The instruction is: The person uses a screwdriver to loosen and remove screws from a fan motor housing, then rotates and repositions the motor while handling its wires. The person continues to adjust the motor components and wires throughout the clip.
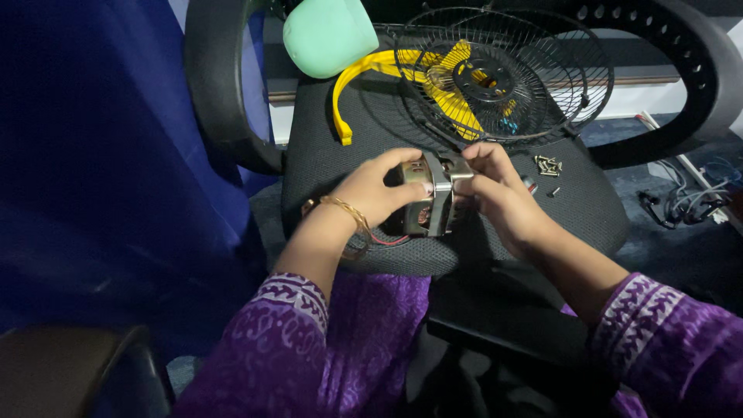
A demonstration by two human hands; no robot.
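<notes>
left hand (379, 188): wrapped around the left end of the motor (430, 195), thumb pressed on the metal frame, fingers curled behind. Steadies the block, keeps it from turning.
right hand (495, 190): fingertips pinched on the right end of motor, near top edge; looks like working a small part there, too small to tell which.
motor: held between both hands, just above the chair seat (325, 155), near its front-middle. Copper winding faces the camera; red wire (387, 241) trails down-left to the seat.
bracelet (346, 209): on left wrist, clear of the motor.
screws (547, 164): loose small pile on seat, just right of right hand, within easy reach; one stray beside it.
fan guard (534, 77): lying flat at back of seat, yellow fan blade (441, 97) under the wire mesh, part sticking out left. Parked away from the hands.
green cover (329, 35): back-left, touching the blade tip area.
edges: seat front edge right under wrists; armrest (213, 85) left, another right, boxing the seat.
room: bare seat left of left hand; cables (685, 205) on floor, right, well apart.
</notes>
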